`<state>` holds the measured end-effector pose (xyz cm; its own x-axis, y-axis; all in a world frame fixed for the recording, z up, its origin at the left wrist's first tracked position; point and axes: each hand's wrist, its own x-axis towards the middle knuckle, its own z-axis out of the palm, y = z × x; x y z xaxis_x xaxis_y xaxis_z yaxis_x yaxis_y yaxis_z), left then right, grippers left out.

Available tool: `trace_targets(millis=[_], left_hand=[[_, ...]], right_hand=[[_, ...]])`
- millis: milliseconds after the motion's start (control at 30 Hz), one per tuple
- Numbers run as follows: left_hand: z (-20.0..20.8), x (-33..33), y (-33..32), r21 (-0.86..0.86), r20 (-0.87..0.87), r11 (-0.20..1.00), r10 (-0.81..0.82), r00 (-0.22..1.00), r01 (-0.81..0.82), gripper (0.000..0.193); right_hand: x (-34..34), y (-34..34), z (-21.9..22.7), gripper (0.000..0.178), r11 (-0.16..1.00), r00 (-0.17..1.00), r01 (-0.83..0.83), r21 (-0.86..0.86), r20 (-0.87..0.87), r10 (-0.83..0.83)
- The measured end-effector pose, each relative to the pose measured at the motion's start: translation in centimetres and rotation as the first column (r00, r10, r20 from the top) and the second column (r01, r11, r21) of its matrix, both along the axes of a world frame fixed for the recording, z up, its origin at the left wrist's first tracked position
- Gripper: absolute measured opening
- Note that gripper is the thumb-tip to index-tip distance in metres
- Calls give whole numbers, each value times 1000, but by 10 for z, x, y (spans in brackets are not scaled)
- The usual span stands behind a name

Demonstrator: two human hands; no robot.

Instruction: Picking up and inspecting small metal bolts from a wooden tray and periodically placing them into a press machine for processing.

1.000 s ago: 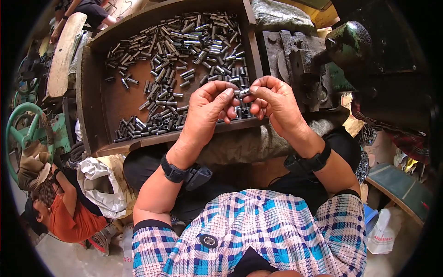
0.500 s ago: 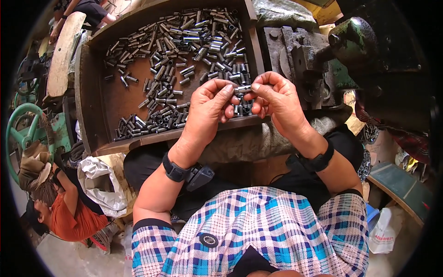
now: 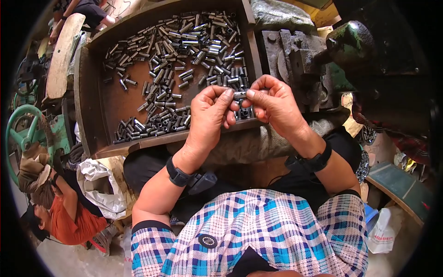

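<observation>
My left hand [image 3: 208, 116] and my right hand [image 3: 273, 103] meet fingertip to fingertip over the near right corner of a rusty brown metal tray [image 3: 90, 117]. Between their thumbs and forefingers they pinch one short grey metal tube [image 3: 239, 94], held level. Several more like tubes [image 3: 184, 41] lie loose across the tray, thick at the far side and in a row along the near rim. Both wrists wear black bands.
A heavy dark green machine [image 3: 323, 60] stands right of the tray. A green handwheel [image 3: 23, 131] sits at the far left. Below left, a person in an orange shirt [image 3: 64, 217] crouches beside a white sack [image 3: 99, 184]. Another person [image 3: 90, 11] sits beyond the tray.
Both hands stay together on the tube; the fingers have shifted slightly, turning it between the tips.
</observation>
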<state>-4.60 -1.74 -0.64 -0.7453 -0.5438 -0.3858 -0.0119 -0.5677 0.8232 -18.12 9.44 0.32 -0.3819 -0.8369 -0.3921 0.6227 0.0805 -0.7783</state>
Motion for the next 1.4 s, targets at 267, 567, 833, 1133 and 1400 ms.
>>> trace_targets(millis=[267, 567, 833, 1133, 1400], left_hand=[[10, 7, -8, 44, -54, 965, -256, 965, 258, 16], [19, 7, -11, -154, 19, 963, -223, 975, 223, 16], [12, 14, -18, -168, -16, 926, -345, 938, 338, 16], [37, 12, -31, -215, 65, 795, -568, 820, 567, 29], [27, 21, -37, -338, 198, 838, -382, 903, 428, 25]], right_hand=[[-9, 5, 6, 10, 975, 949, -209, -73, 227, 220], [-3, 3, -4, 22, 963, 965, -262, 59, 13, 261], [4, 6, -7, 27, 949, 944, -316, 10, -92, 316], [-4, 3, 13, 25, 898, 895, -433, 72, -79, 438], [0, -6, 18, 24, 945, 939, -295, 144, -137, 314]])
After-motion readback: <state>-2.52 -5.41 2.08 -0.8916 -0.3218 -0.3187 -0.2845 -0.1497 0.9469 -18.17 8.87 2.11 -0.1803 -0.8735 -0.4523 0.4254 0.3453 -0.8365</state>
